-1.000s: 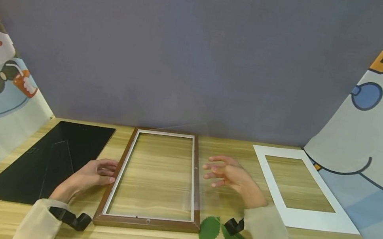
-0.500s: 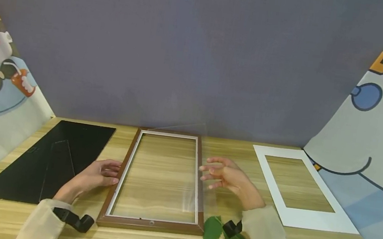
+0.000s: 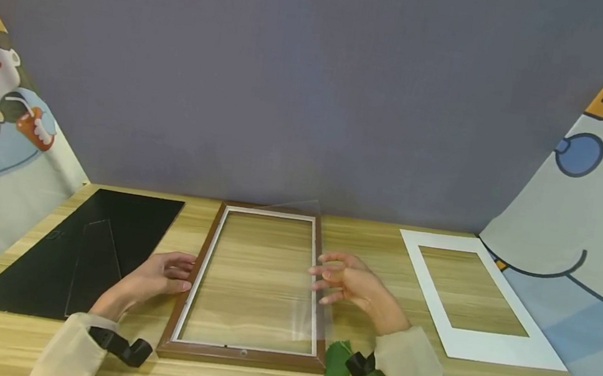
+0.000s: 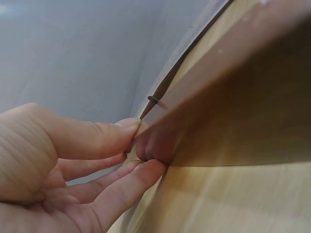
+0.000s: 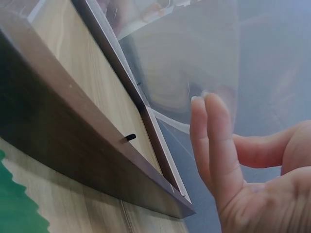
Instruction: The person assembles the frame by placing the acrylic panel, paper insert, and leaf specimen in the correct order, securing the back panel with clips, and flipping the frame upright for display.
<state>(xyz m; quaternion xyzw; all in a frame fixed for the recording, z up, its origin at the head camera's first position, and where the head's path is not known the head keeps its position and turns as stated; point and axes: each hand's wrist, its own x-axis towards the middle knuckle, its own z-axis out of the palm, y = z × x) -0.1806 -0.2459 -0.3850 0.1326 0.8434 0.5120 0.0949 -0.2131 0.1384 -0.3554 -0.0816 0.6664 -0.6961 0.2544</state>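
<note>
A brown picture frame [image 3: 241, 356] with a white inner lip lies in the middle of the table. At its left side my left hand [image 3: 157, 277] grips the frame, the thumb at the top edge and fingers against the outer side, as the left wrist view shows. A clear sheet [image 5: 180, 63] slants over the frame, its right edge raised above the frame's right side. My right hand [image 3: 359, 288] pinches that raised edge between thumb and fingers. In the right wrist view, the hand is beside the sheet, above the frame's rail.
A black backing board [image 3: 55, 258] with a stand lies at the left. On the right is a white mat [image 3: 485, 345] with a rectangular opening. Green leaves [image 3: 338, 362] lie by the frame's near right corner. A grey wall [image 3: 302, 88] rises behind the table.
The frame has slid slightly right with my left hand. My right hand has moved left, bringing the clear sheet more over the frame, its far corner a little lower.
</note>
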